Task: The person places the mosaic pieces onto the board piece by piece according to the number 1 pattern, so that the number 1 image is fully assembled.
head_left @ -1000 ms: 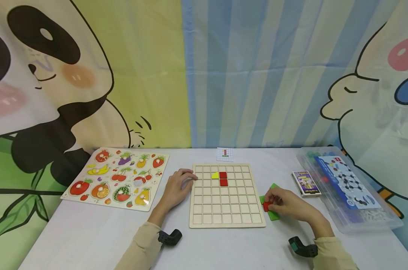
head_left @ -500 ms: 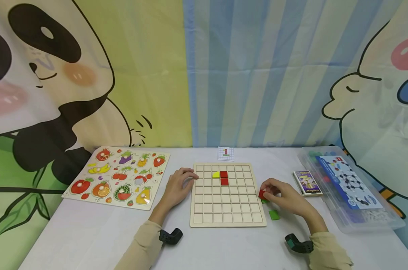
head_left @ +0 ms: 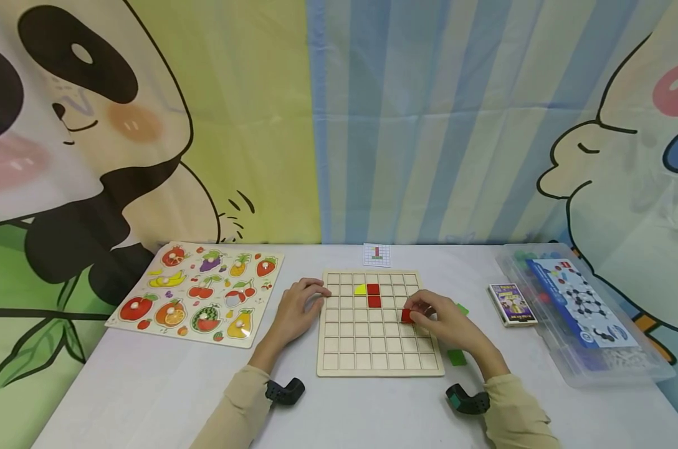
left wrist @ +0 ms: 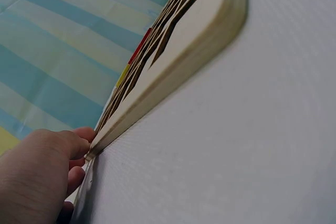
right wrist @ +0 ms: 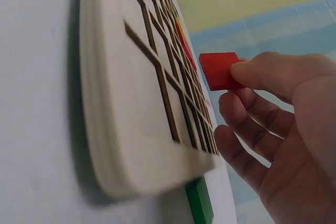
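Here a small red square tile is pinched between the thumb and fingertips of the person's right hand, held just above the right part of the wooden grid board. In the right wrist view the red tile hangs clear of the board's cells, thumb on top and the other fingers curled beneath. Two red tiles already sit in the grid, one behind the other near the far middle, with a yellow piece touching the far one on its left. The left hand rests on the table with its fingers curled against the board's left edge, gripping it lightly. Green tiles lie on the table just right of the board. Farther right are a card box and a clear plastic case. A small pattern card lies beyond the board, and a fruit puzzle lies to the left.
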A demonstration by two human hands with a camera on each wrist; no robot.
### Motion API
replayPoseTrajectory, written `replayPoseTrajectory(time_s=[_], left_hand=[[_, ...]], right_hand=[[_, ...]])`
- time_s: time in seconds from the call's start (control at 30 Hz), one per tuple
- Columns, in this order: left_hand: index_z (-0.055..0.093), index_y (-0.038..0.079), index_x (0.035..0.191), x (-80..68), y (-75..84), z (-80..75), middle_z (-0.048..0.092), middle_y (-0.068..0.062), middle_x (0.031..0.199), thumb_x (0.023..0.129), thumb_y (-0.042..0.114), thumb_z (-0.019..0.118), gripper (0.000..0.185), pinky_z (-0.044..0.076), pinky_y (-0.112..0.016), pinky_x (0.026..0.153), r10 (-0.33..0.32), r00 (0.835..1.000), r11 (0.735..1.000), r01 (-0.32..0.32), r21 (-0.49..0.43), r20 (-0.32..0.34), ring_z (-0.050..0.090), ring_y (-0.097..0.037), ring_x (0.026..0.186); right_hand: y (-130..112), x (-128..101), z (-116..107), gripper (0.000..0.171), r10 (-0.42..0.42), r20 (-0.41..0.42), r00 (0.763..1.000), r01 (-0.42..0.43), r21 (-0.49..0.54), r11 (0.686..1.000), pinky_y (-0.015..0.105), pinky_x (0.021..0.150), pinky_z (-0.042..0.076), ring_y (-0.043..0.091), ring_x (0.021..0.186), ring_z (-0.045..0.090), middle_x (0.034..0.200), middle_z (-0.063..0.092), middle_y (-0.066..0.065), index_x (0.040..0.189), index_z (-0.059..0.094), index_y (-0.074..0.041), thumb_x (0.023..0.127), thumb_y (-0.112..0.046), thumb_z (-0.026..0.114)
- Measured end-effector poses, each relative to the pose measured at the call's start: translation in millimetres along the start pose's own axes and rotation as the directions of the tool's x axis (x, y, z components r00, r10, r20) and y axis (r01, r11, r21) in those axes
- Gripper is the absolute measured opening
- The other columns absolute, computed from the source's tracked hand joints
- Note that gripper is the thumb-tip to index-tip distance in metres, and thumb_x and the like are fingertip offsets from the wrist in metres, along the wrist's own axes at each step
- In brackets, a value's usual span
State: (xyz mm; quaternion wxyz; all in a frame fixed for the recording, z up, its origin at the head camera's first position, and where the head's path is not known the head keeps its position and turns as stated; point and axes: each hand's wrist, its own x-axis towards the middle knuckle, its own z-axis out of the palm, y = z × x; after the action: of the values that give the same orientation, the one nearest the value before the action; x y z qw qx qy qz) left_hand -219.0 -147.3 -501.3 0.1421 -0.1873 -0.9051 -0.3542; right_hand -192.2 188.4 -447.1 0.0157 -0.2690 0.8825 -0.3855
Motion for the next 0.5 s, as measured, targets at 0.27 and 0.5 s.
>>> replayPoseTrajectory(time_s=[0.27, 0.5], left_hand=[[0.068, 0.024, 0.101, -0.2, 0.7, -0.3, 0.059, 0.002, 0.122, 0.090, 0.016, 0.062, 0.015, 0.037, -0.044, 0.089, 0.000, 1.000, 1.000, 0.000, 0.003, -0.008, 0.053, -0.023, 0.116], [0.069, 0.023, 0.101, 0.9, -0.3, -0.6, 0.059, 0.002, 0.122, 0.090, 0.016, 0.062, 0.015, 0.037, -0.044, 0.089, 0.014, 1.000, 1.000, -0.014, 0.008, -0.010, 0.054, -0.022, 0.116]], right_hand=[[-10, 18, 16, 0.012, -0.020, -0.019, 1.000, 0.020, 0.018, 1.000, 0.025, 0.074, 0.049, 0.009, 0.081, 0.055, 0.092, 0.062, -0.004, 0.102, 0.060, -0.014, 0.090, -0.015, 0.063], [-19, 32, 24, 0.011, 0.004, 0.003, 1.000, -0.004, 0.031, 1.000, 0.024, 0.073, 0.048, 0.012, 0.080, 0.056, 0.090, 0.062, -0.004, 0.101, 0.061, -0.013, 0.090, -0.014, 0.063]])
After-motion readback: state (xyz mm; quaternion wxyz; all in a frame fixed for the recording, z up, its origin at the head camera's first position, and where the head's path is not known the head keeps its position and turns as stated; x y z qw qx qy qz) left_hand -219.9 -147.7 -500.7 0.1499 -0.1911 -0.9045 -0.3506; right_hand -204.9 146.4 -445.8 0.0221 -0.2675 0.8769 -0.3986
